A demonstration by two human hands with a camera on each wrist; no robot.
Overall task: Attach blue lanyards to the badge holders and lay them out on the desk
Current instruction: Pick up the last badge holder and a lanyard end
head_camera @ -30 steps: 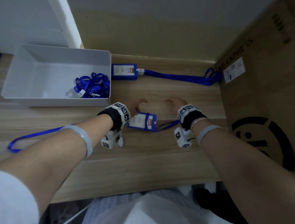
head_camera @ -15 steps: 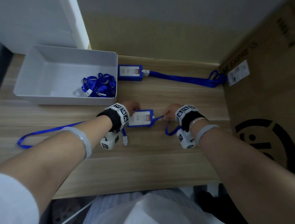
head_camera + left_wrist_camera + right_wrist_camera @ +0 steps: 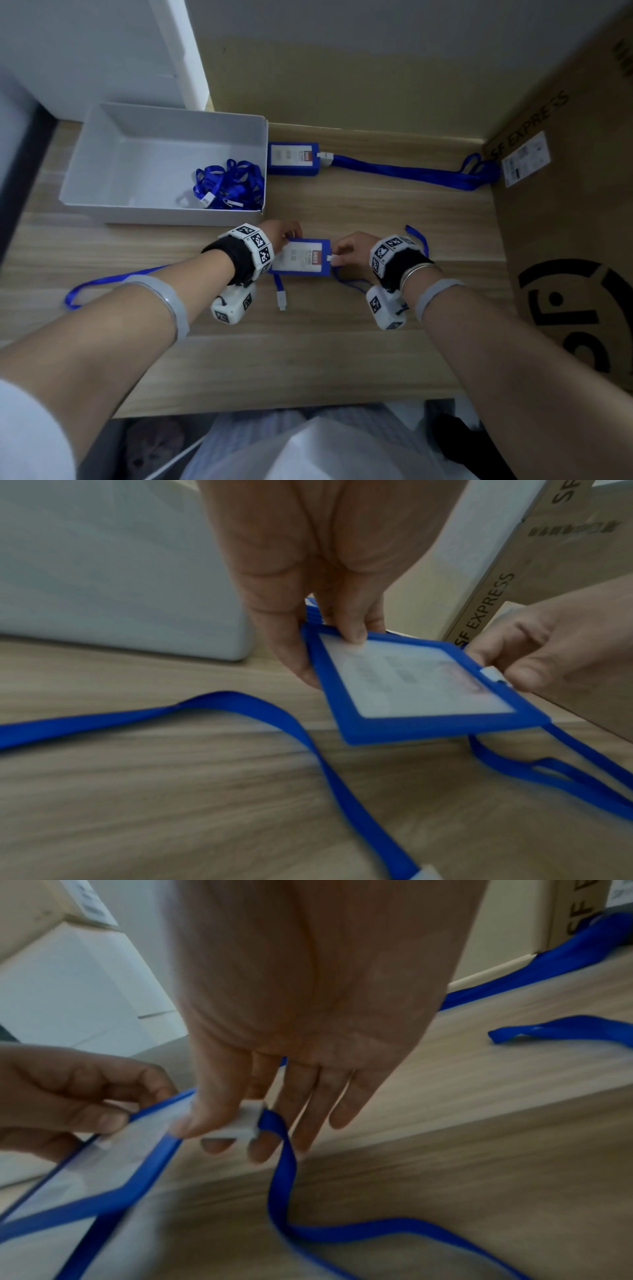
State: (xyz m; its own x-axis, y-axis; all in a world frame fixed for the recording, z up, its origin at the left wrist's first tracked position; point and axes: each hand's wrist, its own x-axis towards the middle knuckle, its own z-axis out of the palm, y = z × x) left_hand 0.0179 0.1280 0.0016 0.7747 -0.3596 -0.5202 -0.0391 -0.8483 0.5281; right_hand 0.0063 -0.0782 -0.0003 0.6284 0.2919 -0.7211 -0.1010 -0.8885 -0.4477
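A blue badge holder (image 3: 301, 258) (image 3: 421, 688) (image 3: 103, 1183) with a white card is held just above the desk. My left hand (image 3: 279, 234) (image 3: 329, 639) pinches its left end. My right hand (image 3: 346, 250) (image 3: 226, 1129) pinches the white clip (image 3: 331, 257) (image 3: 240, 1123) of a blue lanyard (image 3: 308, 1218) (image 3: 565, 775) against the holder's right end. A second lanyard (image 3: 113, 282) (image 3: 240, 712) trails left under my left arm, its white clip (image 3: 281, 301) loose on the desk. A finished badge holder (image 3: 293, 158) with its lanyard (image 3: 411, 173) lies along the back.
A white tray (image 3: 102, 164) at the back left holds a heap of blue lanyards (image 3: 229, 185). A large cardboard box (image 3: 565, 205) walls off the right side. The wooden desk (image 3: 308, 359) ends at a front edge above my lap.
My hands closed in on the badge holder and turned it level. My right hand took the lanyard's white clip and brought it to the holder's right end. The head view shifted.
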